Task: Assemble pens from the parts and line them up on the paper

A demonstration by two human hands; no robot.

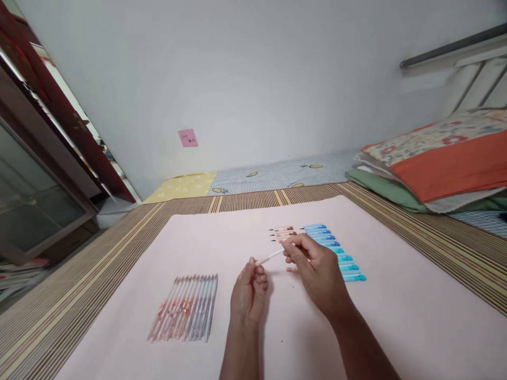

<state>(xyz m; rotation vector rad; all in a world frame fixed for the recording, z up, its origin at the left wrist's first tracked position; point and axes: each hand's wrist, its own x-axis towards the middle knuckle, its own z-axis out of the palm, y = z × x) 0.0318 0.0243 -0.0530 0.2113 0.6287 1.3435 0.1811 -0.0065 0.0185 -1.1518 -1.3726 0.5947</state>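
Observation:
Over the pink sheet, a slim pale pen-like stick is held slantwise between my two hands. My left hand pinches its pinkish lower end between thumb and fingers. My right hand grips the white upper end with its fingertips. Beyond the right hand lies a column of blue and turquoise pens, partly covered by that hand. To their left are several brown-and-peach pens with dark thin tips. A peach end peeks out beneath the right hand.
Side by side at the left lies a group of pink and grey-blue pens. The sheet rests on a striped mat. Folded bedding is stacked at the right, and a white wall with a pink note stands behind.

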